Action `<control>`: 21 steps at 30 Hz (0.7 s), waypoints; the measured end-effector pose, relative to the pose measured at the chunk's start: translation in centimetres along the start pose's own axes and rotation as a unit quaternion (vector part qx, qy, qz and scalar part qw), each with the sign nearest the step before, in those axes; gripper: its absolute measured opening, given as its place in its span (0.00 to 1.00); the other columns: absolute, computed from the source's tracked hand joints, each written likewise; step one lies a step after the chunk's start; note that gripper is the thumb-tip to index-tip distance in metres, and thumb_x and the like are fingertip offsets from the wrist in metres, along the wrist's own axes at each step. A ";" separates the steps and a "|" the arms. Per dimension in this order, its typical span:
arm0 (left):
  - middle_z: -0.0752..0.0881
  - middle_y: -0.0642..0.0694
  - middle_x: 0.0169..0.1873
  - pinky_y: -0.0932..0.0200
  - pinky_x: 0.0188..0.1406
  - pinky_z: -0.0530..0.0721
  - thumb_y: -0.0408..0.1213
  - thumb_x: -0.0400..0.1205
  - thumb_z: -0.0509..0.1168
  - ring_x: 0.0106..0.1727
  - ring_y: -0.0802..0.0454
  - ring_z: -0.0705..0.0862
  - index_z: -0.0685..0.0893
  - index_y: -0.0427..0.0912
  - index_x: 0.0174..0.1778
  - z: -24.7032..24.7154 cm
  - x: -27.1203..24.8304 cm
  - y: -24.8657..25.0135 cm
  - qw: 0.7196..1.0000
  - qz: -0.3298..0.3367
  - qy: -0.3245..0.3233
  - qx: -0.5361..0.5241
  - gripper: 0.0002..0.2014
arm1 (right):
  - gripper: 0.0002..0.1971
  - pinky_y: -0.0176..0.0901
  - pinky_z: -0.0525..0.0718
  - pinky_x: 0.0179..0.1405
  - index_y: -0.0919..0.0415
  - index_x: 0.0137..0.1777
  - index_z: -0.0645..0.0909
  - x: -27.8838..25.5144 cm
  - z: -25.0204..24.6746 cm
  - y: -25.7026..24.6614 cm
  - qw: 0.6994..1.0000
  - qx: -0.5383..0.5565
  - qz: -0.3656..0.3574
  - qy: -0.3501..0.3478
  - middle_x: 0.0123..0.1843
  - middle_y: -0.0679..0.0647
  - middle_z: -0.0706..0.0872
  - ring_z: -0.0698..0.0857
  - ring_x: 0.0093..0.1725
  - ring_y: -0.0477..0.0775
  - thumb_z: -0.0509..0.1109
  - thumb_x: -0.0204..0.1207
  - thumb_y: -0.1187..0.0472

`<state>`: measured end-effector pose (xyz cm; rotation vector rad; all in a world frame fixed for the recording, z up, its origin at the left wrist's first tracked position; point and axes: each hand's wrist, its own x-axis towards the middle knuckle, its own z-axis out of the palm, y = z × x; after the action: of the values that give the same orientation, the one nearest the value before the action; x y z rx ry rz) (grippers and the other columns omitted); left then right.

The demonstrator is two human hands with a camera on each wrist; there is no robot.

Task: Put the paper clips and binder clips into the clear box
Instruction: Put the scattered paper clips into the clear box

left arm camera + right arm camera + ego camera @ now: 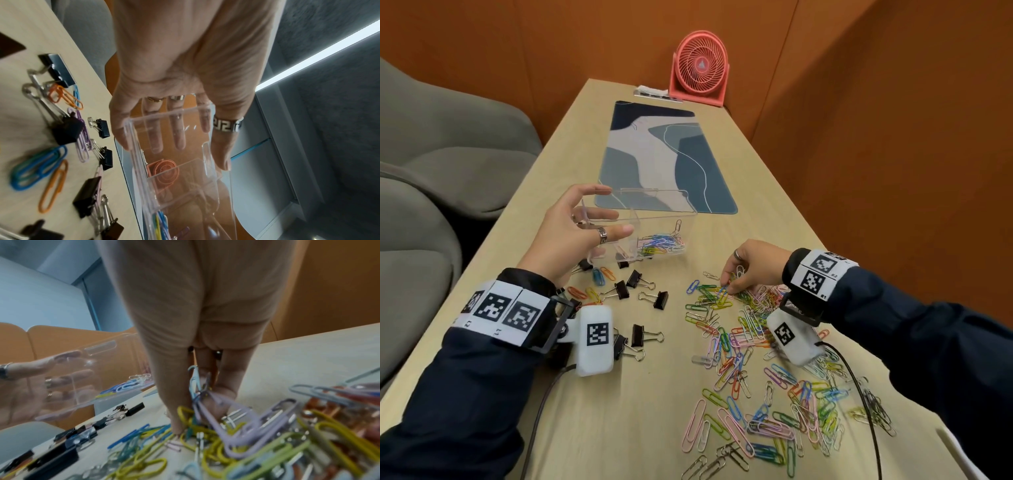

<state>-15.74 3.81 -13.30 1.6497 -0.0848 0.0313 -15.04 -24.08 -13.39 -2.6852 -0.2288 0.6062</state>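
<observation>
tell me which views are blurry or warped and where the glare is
Head view: mostly sharp, wide-angle bending of the table edges, paper clips crisp. Left wrist view: left hand clear, but binder clips smear toward the left edge, and a bright ceiling light strip glares at right. Right wrist view: softest, foreground clips blurred, clear box hazy, right hand streaky.

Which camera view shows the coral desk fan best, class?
The head view: the coral desk fan stands whole and sharp at the table's far end. The left wrist view shows it only small and distorted through the clear box. The right wrist view does not show it.
</observation>
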 end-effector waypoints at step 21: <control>0.87 0.47 0.51 0.42 0.51 0.85 0.37 0.62 0.79 0.50 0.47 0.87 0.80 0.63 0.53 1.0 -0.2 -0.1 0.999 -0.011 -0.031 0.005 0.27 | 0.04 0.28 0.82 0.32 0.64 0.45 0.86 0.5 -7.7 -8.1 0.957 0.142 -0.165 0.190 0.32 0.55 0.88 0.83 0.26 0.42 0.76 0.71 0.67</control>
<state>-15.99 2.80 -13.48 1.6607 -0.1146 -0.0361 -11.79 -19.09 -3.92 -2.3491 -0.4337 0.0133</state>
